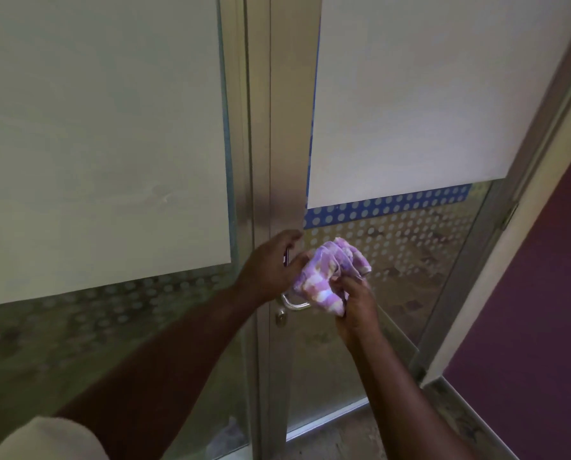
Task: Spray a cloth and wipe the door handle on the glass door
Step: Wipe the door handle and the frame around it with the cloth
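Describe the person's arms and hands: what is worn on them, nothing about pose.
Both forearms are bare, no gloves on the left hand or right hand. No watch, ring or bracelet shows. A light beige short sleeve covers the left upper arm.

White sheets (427,94) cover the upper glass. Below one runs a blue dotted strip (387,205). A purple wall (543,310) stands at right, near a keyhole (280,317).
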